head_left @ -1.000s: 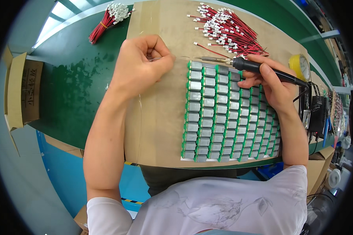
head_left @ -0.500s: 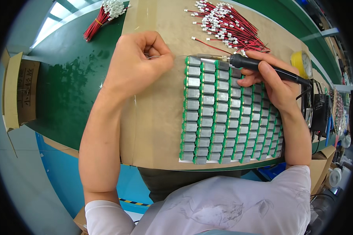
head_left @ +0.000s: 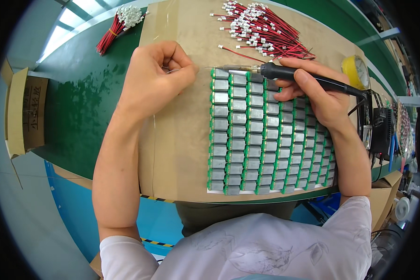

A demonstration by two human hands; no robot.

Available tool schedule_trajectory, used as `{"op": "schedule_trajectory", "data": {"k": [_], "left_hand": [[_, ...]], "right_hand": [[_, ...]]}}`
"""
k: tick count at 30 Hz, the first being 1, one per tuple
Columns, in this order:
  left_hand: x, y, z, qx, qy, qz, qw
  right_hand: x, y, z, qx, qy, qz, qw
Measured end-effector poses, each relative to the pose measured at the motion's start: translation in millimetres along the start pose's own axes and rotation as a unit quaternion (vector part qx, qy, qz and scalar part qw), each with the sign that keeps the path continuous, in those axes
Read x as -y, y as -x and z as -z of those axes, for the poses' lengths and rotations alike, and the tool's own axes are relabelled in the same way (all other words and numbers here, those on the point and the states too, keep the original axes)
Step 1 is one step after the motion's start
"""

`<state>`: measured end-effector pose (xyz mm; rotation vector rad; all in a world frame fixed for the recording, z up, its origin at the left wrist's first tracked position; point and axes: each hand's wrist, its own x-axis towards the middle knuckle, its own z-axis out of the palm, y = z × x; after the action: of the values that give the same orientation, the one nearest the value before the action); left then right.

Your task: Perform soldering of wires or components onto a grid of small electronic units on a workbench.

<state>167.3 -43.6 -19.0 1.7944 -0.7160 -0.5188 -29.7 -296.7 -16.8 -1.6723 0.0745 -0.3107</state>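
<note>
My right hand (head_left: 319, 91) grips a soldering iron (head_left: 284, 73) with a black handle. Its metal tip points left, at the far left corner of a block of small grey metal-cased parts with green circuit-board edges (head_left: 253, 126), laid out in close rows. Pinched in my left hand (head_left: 161, 74) is a thin silvery solder wire (head_left: 173, 70), and its end reaches toward the iron's tip. Whether wire and tip touch is too small to tell. Beyond the block lies a loose pile of red and black leads with white connectors (head_left: 266, 30).
Brown cardboard (head_left: 177, 140) covers part of the green table (head_left: 79, 107). A banded bundle of leads (head_left: 114, 32) lies at the far left. Tape (head_left: 351, 72) and a black box with cables (head_left: 381, 130) stand at right; an open carton (head_left: 25, 112) is at left.
The whole view has shifted slightly, so the table things appear a little further left. Both hands keep their holds on the solder wire and soldering iron, near the same corner.
</note>
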Motion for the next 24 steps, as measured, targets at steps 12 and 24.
{"op": "schedule_trajectory", "data": {"k": [12, 24], "left_hand": [[0.9, 1.4, 0.1, 0.007, -0.003, 0.009, 1.000], [1.2, 2.1, 2.0, 0.007, -0.002, 0.007, 1.000]], "right_hand": [[3.3, -0.2, -0.4, 0.000, -0.001, -0.015, 1.000], [5.7, 1.2, -0.6, -0.001, -0.032, -0.025, 0.999]]}}
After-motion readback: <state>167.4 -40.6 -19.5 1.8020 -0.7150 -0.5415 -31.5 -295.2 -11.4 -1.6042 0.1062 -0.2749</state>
